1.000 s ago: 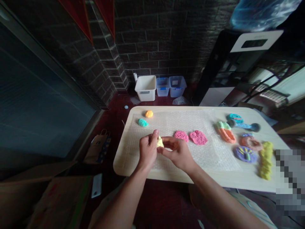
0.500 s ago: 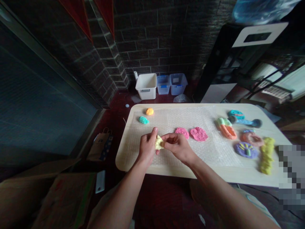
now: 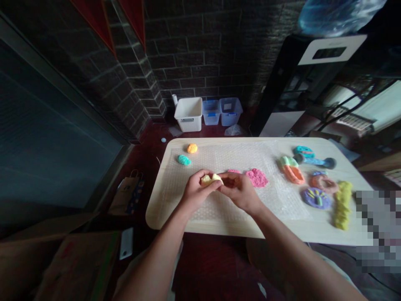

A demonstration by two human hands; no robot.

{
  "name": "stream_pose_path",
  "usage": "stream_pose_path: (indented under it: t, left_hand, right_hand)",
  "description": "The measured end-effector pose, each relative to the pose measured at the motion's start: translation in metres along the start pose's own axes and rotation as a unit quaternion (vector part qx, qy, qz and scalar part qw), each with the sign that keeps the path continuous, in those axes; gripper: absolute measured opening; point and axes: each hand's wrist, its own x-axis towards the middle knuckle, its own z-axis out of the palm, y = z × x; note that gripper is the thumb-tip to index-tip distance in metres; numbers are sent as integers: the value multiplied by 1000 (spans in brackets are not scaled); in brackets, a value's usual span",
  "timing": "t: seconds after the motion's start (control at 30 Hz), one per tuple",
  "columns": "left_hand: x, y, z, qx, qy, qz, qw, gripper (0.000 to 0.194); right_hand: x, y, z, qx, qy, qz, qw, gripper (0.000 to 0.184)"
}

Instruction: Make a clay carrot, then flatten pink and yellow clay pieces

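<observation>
A lump of pale yellow modelling clay [image 3: 206,180] is held between both hands above the bubble wrap. My left hand [image 3: 198,188] is closed round its left side, thumb across the front. Fingers of my right hand [image 3: 238,189] pinch its right end. Just behind the right hand lie two flattened pink clay pieces; one [image 3: 257,177] shows fully, while the other [image 3: 233,171] is mostly hidden by the hand. An orange clay ball [image 3: 192,148] and a teal clay lump [image 3: 184,159] rest at the far left of the table.
Bubble wrap [image 3: 175,196] covers much of the pale table [image 3: 219,229]. Several shaped clay pieces stand at the right, among them a purple disc [image 3: 316,198], a yellow strip [image 3: 343,205] and a blue dumbbell shape [image 3: 315,161]. Beyond the table are a white basket [image 3: 189,115] and a water dispenser [image 3: 291,79].
Both hands have turned the yellow clay and drawn closer together, the left fingers now curling over it. The right hand covers more of one pink piece. The whole view has shifted slightly.
</observation>
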Motion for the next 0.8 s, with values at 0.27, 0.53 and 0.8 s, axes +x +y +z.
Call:
stream_pose_path:
  t: [0.27, 0.53, 0.8]
  left_hand:
    - [-3, -3, -13, 82, -41, 15, 996, 33]
    - [-1, -6, -6, 131, 10, 42, 990, 28]
    - [-4, -5, -5, 250, 68, 56, 964, 25]
  right_hand:
    - [-4, -6, -4, -133, -17, -26, 991, 25]
    - [1, -1, 7, -96, 18, -21, 995, 33]
    - [4, 13, 8, -81, 113, -27, 990, 32]
